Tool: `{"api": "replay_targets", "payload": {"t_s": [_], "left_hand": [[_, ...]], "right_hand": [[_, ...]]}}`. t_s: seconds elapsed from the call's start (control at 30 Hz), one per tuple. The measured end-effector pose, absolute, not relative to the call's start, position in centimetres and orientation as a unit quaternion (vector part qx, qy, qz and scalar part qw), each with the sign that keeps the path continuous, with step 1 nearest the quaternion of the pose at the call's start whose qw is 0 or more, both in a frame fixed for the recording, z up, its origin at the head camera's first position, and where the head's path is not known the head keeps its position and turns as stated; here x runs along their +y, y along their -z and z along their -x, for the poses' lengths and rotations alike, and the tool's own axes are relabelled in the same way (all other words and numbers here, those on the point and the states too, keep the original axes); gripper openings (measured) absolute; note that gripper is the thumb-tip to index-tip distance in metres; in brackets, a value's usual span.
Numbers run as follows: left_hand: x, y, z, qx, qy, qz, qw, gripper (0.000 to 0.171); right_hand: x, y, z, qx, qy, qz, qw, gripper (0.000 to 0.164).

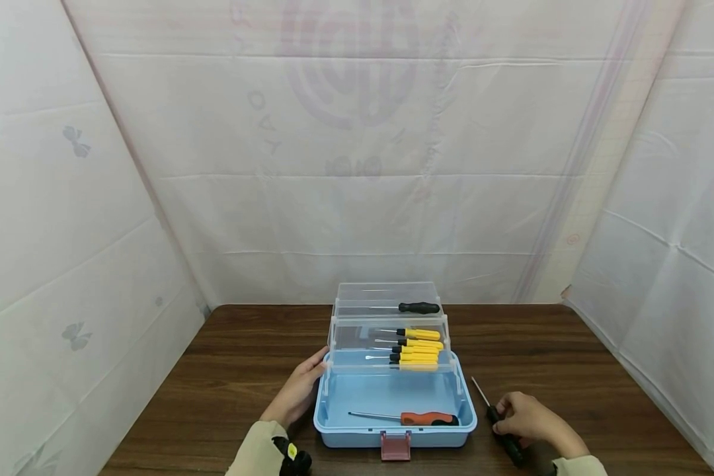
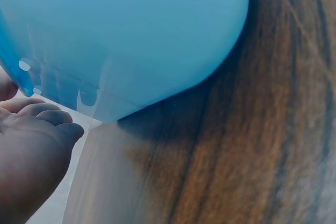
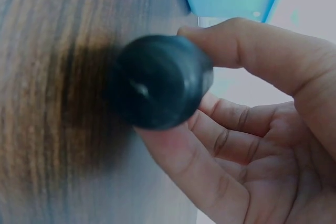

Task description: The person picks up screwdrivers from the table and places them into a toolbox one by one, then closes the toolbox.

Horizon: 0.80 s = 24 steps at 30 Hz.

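On the dark wooden table stands an open light-blue toolbox (image 1: 339,437) with clear fold-out trays raised at its back. My left hand (image 1: 300,390) grips the box's left side near the rear corner; in the left wrist view its fingers (image 2: 50,114) lie at the rim. To the right of the box, my right hand (image 1: 528,420) pinches the black handle of a screwdriver (image 1: 492,415) between thumb and fingers. Its metal shaft points away toward the box's right side. The right wrist view shows the handle's round butt (image 3: 155,85) end-on, with the other fingers behind it.
An orange-and-black screwdriver (image 1: 426,418) lies in the box's bottom. Several yellow-handled screwdrivers (image 1: 421,334) sit in the lower clear tray, and a black-handled one (image 1: 419,308) above them. A pink latch (image 1: 395,447) hangs at the front. White sheeting (image 1: 357,218) encloses the table.
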<state>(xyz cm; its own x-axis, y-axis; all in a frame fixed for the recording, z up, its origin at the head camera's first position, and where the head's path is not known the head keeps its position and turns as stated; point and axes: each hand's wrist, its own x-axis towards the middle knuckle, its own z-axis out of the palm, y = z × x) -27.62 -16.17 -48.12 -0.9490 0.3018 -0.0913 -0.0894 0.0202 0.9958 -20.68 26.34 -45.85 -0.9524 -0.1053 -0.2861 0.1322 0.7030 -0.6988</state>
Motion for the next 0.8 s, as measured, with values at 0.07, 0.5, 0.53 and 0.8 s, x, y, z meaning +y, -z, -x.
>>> {"api": "replay_targets", "payload": {"t_s": [0.07, 0.5, 0.53, 0.8], "left_hand": [[-16.18, 48.12, 27.64, 0.699, -0.697, -0.078, 0.140, 0.054], [-16.19, 48.07, 27.59, 0.702, -0.694, -0.082, 0.139, 0.054], [-16.19, 48.07, 27.59, 0.703, -0.693, -0.082, 0.139, 0.054], [-16.22, 48.14, 27.63, 0.698, -0.697, -0.085, 0.141, 0.055]], "right_hand": [[26.34, 45.78, 20.73, 0.910, 0.386, -0.007, 0.155, 0.028], [26.21, 45.28, 21.02, 0.915, 0.373, -0.009, 0.152, 0.027], [26.22, 45.25, 21.06, 0.916, 0.372, -0.006, 0.152, 0.027], [26.16, 45.08, 21.24, 0.918, 0.367, -0.005, 0.147, 0.028]]}}
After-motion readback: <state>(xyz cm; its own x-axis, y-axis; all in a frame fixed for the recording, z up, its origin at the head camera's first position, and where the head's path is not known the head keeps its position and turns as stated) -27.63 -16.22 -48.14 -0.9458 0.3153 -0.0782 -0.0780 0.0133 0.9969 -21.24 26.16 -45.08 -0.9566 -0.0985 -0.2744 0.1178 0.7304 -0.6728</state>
